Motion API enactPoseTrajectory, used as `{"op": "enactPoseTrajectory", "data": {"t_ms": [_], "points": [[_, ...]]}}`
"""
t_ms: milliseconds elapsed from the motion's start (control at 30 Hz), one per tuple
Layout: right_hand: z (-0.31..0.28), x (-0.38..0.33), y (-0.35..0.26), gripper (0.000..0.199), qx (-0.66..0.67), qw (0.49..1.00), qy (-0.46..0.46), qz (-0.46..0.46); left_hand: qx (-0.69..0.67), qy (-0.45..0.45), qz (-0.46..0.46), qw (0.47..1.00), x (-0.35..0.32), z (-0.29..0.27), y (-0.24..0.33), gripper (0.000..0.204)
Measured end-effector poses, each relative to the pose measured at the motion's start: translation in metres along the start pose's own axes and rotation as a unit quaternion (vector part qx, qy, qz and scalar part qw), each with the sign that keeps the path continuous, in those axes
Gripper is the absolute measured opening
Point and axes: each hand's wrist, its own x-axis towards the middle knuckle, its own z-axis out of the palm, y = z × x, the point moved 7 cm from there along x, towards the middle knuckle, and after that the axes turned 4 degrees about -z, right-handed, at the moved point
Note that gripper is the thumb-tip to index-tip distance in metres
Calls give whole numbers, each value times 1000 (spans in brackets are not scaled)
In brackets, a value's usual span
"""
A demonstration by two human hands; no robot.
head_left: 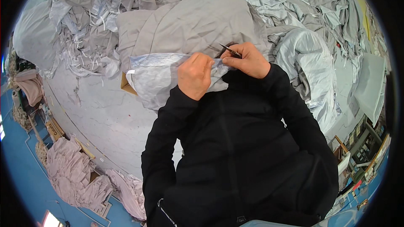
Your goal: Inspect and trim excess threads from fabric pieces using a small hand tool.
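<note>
A large piece of grey fabric [189,25] lies bunched on the table before me, its paler, shinier underside [155,73] folded toward me along a hemmed edge. My left hand [195,76] is closed, pinching that edge between thumb and fingers. Just right of it, my right hand [249,62] grips dark thread snips [231,51], their pointed tips aimed up and left. Its thumb and forefinger also meet at the fabric edge. A small white tag [131,72] shows at the left end of the edge.
Heaps of grey fabric with loose white strips [90,46] cover the table's left, and more grey fabric [307,63] lies at right. A brown cardboard piece [127,85] sticks out under the fabric. Pink fabric [69,172] is piled below the white table [92,122] at lower left.
</note>
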Motion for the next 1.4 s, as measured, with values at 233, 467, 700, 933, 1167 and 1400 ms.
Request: {"op": "enactPoseTrajectory", "data": {"t_ms": [233,467,700,933,1167,1400], "points": [[-1,-5,-5,13,-17,999,-36,11,-376,-54,-254,889,-5,-5,-31,13],[-6,-5,-4,14,-94,995,-22,16,-608,22,-177,774,-14,-69,-29,12],[-16,-10,-10,18,-19,1000,-1,-17,-253,271,-226,901,-102,-240,-119,12],[-11,-18,-23,24,-27,998,-50,-32,-156,319,-347,868,-185,-289,-221,14],[-2,-15,-15,24,-29,998,-24,-53,215,365,-381,822,-298,-356,-312,18],[-34,-28,-18,15,-49,991,83,-97,273,263,-478,792,-318,-297,-377,20]]}}
